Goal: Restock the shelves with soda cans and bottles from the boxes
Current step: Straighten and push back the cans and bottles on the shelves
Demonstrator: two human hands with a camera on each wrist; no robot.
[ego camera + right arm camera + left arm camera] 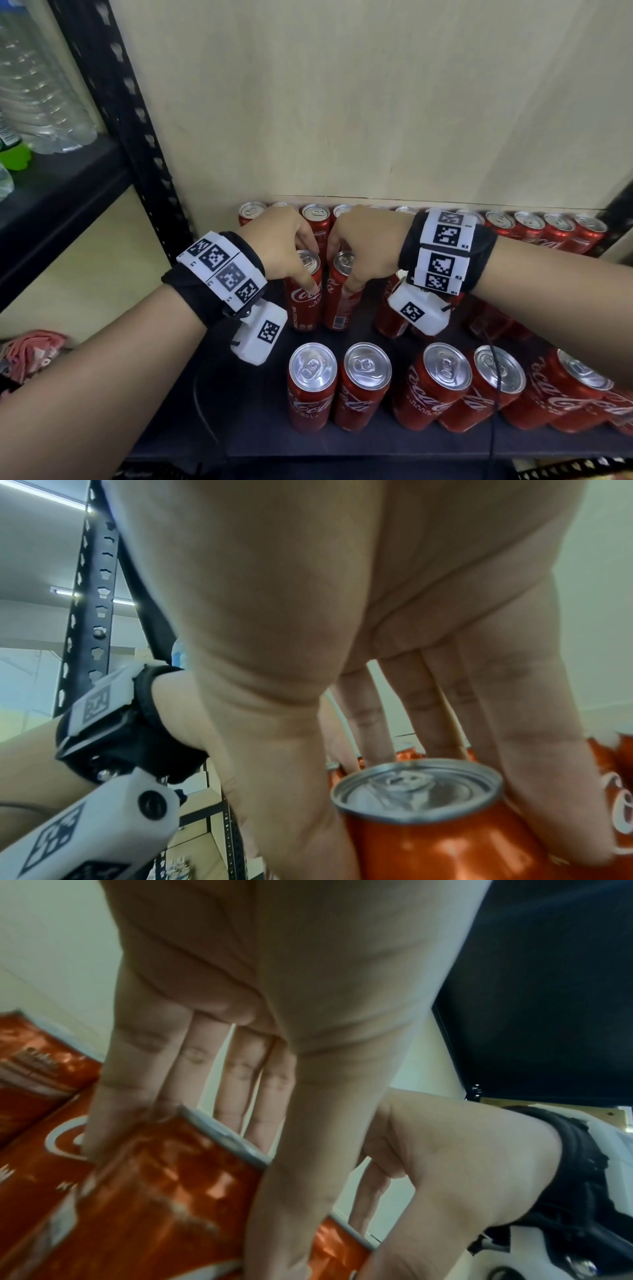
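2 red cans [305, 291], upright on shelf [212, 411]; left grip [284, 240] clasping 1, right grip [363, 240] clasping 1

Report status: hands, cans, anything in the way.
Left hand grips one can; right hand grips its neighbour. Both upright mid-shelf. Back row close behind; nothing blocking.

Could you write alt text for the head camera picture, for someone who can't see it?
Two bare hands each grip a tall red soda can, left hand on the left can, right hand on the right can, side by side on a dark shelf among rows of matching cans.
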